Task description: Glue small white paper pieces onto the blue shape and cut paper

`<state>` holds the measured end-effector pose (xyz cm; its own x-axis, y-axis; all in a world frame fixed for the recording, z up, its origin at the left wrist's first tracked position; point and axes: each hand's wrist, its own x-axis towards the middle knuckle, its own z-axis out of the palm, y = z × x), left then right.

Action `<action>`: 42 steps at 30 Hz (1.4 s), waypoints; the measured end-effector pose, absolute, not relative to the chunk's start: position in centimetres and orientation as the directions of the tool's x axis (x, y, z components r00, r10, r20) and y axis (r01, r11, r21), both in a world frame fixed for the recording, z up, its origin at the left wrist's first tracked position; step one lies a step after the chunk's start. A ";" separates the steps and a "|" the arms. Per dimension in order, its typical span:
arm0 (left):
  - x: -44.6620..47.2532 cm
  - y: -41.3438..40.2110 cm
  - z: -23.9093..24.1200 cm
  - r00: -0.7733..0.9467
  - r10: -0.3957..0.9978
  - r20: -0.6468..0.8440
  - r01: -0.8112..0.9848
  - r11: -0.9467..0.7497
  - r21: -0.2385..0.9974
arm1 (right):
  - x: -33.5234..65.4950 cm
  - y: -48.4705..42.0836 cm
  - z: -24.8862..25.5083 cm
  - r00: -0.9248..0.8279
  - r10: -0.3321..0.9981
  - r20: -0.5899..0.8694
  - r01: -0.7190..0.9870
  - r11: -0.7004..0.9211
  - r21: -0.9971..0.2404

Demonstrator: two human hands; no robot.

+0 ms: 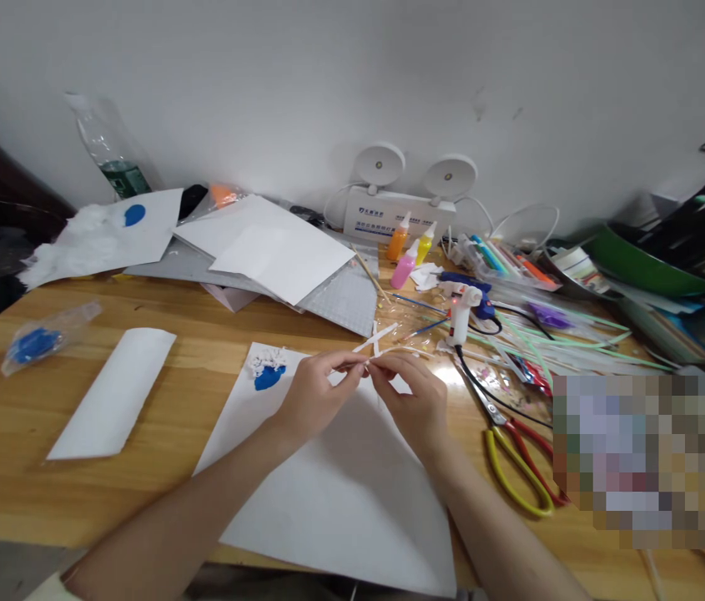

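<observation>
My left hand point(320, 392) and my right hand point(411, 396) meet over the far part of a large white sheet of paper point(333, 509). Their fingertips are pinched together around a small white piece point(365, 368), mostly hidden by the fingers; its kind is unclear. Just beyond the fingertips, thin white paper strips point(378, 335) lie on the table. Left of my left hand, at the sheet's corner, is a flattened blue patch point(269, 378) with crumbly white lumps point(263, 362) along its upper edge.
Scissors point(518, 467) with red and yellow handles lie at right, near a corded glue gun point(463, 313). A curved white paper piece point(114, 396) and bagged blue clay point(36, 344) lie at left. Behind are stacked boards point(289, 250), paint bottles point(405, 267) and an emergency light point(399, 213).
</observation>
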<state>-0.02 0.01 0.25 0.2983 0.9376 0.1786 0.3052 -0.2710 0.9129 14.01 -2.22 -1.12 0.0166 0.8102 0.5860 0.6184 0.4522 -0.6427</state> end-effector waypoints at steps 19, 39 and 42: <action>0.1 0.2 -0.2 0.251 0.949 0.189 0.308 -0.263 0.914 | 13.8 -2.2 -1.3 0.013 0.797 0.604 0.632 0.462 -0.623; 0.1 0.1 -0.1 0.288 0.928 0.238 0.311 -0.326 0.893 | 13.9 -2.2 -1.4 -0.029 0.823 0.567 0.599 0.468 -0.649; 0.1 0.0 0.0 0.285 0.928 0.239 0.307 -0.325 0.895 | 14.0 -2.3 -1.3 -0.024 0.823 0.568 0.590 0.470 -0.656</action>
<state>0.06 0.05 -0.03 0.2851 0.9283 0.2388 0.3074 -0.3245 0.8945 14.02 -2.30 -1.31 -0.0237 0.8225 0.5682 0.5897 0.4705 -0.6564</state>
